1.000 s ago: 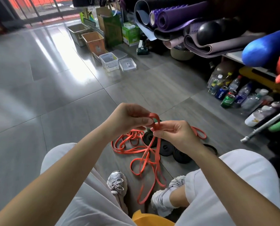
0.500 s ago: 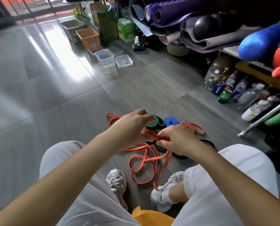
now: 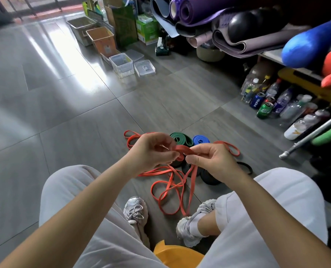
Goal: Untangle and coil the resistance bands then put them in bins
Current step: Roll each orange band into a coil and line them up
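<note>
The left hand [image 3: 151, 149] and right hand [image 3: 209, 159] hold the orange resistance band [image 3: 184, 148] raised above the floor [image 3: 83, 132]. Thumb and fingers of each hand are clamped on the flat strap at a small starting fold, probably to stop the first turn springing open. Slack trails down to the floor beside the shoes [image 3: 135, 209]. The coiled green band [image 3: 180, 139] and blue band [image 3: 200, 140] lie just beyond, clear of the tangle. The clear bin [image 3: 122, 64] stands well apart.

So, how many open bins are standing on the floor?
3, in one row far ahead: the grey bin farthest, the orange bin next, the clear bin nearest. Others may be hidden behind the boxes.
</note>
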Tool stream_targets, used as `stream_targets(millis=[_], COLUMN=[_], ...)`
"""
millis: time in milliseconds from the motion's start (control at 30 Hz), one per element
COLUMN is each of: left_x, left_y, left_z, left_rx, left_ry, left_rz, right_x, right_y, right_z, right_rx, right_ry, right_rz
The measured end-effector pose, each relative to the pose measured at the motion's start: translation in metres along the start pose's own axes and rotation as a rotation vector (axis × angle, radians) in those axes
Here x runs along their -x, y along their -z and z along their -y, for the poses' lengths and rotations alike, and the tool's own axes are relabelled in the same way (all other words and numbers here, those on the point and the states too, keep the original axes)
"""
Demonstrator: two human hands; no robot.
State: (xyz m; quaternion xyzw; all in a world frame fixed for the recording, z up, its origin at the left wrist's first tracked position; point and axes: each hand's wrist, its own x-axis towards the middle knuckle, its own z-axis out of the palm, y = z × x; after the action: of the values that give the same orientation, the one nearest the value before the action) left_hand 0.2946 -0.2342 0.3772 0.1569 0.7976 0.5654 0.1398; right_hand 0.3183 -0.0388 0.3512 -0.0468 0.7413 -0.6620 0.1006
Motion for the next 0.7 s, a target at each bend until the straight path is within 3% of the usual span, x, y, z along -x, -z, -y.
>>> stream_targets(millis=[133,200,367,700], left_x=[0.008,0.01,0.008,0.009], left_y=[-0.007,-0.012,-0.01,-0.001], left_z=[0.006,0.008,0.012,0.008], left_rx=[0.532,0.687,0.616,0.651], left_ry=[0.09,0.118,0.185,0.143], left_rz=[-0.026,-0.045,-0.024,0.034], right_x=[0.005,0.007,0.005,-0.001], right_y=[-0.012,-0.016,-0.013,-0.007], right_z=[-0.003,-0.003,0.0,0.008], right_rx=[-0.15,-0.153,-0.029,-0.185], right_ry=[0.014,0.04,0.047,-0.082], right_rz=[-0.053,-0.078,-0.052,0.029])
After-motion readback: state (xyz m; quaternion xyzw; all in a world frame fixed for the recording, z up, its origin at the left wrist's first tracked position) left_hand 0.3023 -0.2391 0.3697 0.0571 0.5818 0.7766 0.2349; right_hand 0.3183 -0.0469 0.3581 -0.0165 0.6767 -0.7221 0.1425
